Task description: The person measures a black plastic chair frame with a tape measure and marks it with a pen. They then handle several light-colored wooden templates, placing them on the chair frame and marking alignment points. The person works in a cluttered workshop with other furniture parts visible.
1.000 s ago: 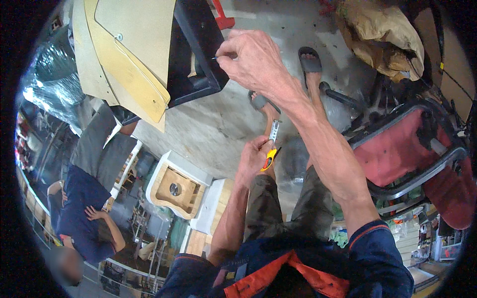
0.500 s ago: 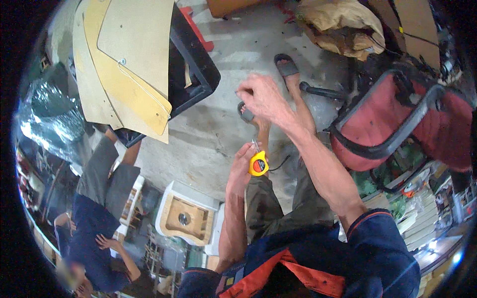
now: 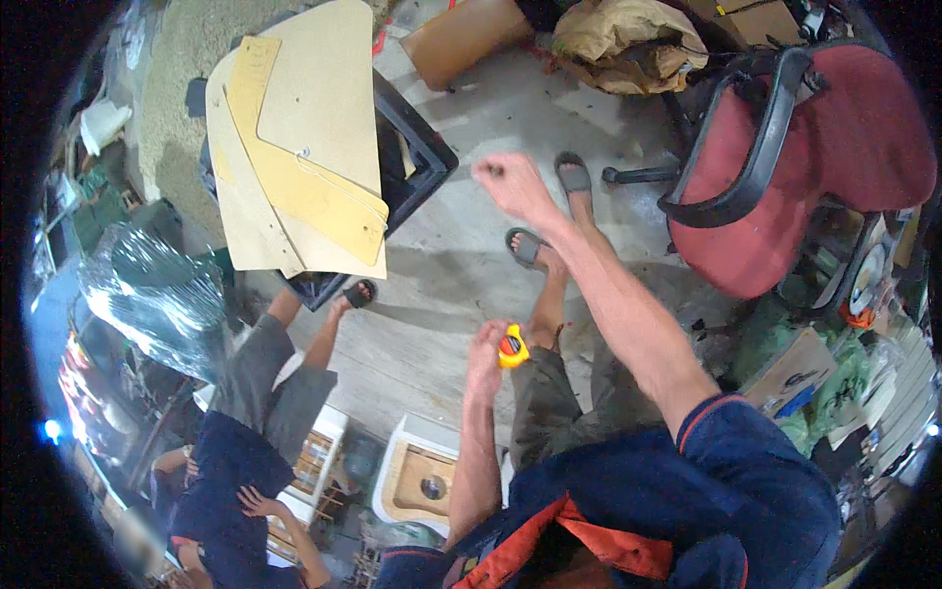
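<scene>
My left hand (image 3: pixel 487 348) grips a yellow tape measure (image 3: pixel 513 346) above my legs; no extended blade shows. My right hand (image 3: pixel 507 187) is closed over the floor, and whatever is in it is too small and blurred to make out. Beyond it, flat cream and yellow cut panels (image 3: pixel 314 108) lie stacked on a dark square frame (image 3: pixel 420 145), which is apart from my hand.
A red chair (image 3: pixel 746 226) is at the right, near a crumpled paper bag (image 3: pixel 613 49) and a brown cylinder (image 3: pixel 461 41). At left are a wrapped bundle (image 3: pixel 147 294) and a person (image 3: pixel 245 471). A white-edged wooden piece (image 3: pixel 412 471) sits lower centre.
My right hand has moved away from the dark frame. The tape measure's blade has gone from sight. The view has shifted, showing the whole chair and more floor.
</scene>
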`<action>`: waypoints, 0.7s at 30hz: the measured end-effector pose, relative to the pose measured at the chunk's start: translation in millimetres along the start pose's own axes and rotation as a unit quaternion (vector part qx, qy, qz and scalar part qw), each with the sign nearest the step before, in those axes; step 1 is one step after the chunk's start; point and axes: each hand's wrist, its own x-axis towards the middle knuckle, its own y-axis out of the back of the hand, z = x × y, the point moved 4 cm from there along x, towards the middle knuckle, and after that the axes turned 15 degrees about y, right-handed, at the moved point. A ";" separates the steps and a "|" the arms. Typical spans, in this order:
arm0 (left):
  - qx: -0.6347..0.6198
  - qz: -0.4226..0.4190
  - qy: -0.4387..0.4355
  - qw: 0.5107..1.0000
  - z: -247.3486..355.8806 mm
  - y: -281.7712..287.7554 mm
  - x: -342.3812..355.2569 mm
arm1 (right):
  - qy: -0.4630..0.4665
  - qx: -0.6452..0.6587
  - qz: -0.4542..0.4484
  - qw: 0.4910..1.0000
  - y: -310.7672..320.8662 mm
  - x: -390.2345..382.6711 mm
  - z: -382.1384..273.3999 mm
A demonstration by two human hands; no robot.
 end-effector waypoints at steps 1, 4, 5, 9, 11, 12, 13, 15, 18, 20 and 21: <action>0.035 0.010 -0.007 0.999 -13.9 7.4 4.0 | -0.020 -0.033 -0.028 0.999 -8.0 29.2 12.9; 0.081 0.003 0.016 0.997 -69.6 18.9 7.9 | -0.009 -0.028 -0.074 0.997 -30.4 83.9 39.3; 0.066 -0.018 0.045 0.997 -89.1 17.1 8.3 | 0.013 -0.020 -0.101 0.995 -36.9 96.4 44.3; 0.051 0.002 0.137 0.989 -154.9 7.3 10.5 | 0.010 -0.030 -0.213 0.977 -50.6 105.2 55.0; 0.102 0.016 0.134 0.986 -170.8 0.7 18.9 | -0.007 -0.035 -0.246 0.969 -49.2 105.8 56.6; 0.113 0.016 0.130 0.985 -176.3 -2.7 22.8 | 0.006 -0.022 -0.251 0.968 -48.0 108.9 54.8; 0.097 0.007 0.124 0.987 -179.1 -5.3 26.9 | 0.012 -0.012 -0.258 0.966 -47.0 111.3 53.2; 0.070 0.001 0.132 0.989 -182.7 -8.5 30.8 | 0.004 0.008 -0.278 0.961 -46.7 113.8 50.8; 0.039 0.003 0.156 0.987 -180.1 -11.8 37.3 | 0.002 0.004 -0.304 0.953 -49.3 120.1 47.9; 0.021 0.009 0.165 0.986 -178.1 -12.7 39.0 | 0.028 -0.042 -0.314 0.948 -51.7 122.9 45.4; 0.031 0.008 0.153 0.988 -176.5 -13.7 40.1 | 0.040 -0.049 -0.306 0.950 -52.5 124.4 43.9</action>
